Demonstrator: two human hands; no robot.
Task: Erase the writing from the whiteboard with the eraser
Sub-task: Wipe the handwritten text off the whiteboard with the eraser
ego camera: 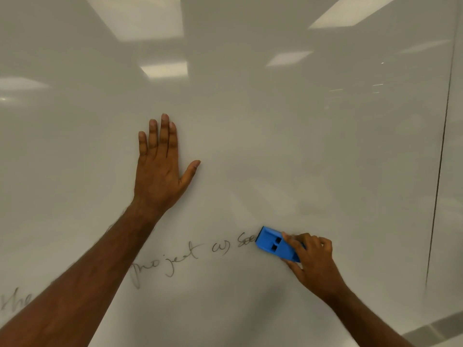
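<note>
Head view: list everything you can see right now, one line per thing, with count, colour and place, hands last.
whiteboard: one, glossy white, fills the view; ceiling lights reflected in its upper part
board seam: one, dark line, far right, running top to bottom
handwriting: one line, black marker, low across the board, left of the eraser
eraser: one, blue, lower right, against the board at the right end of the writing
left hand: one, flat on the board, fingers straight, above the writing
right hand: one, grips the eraser
</note>
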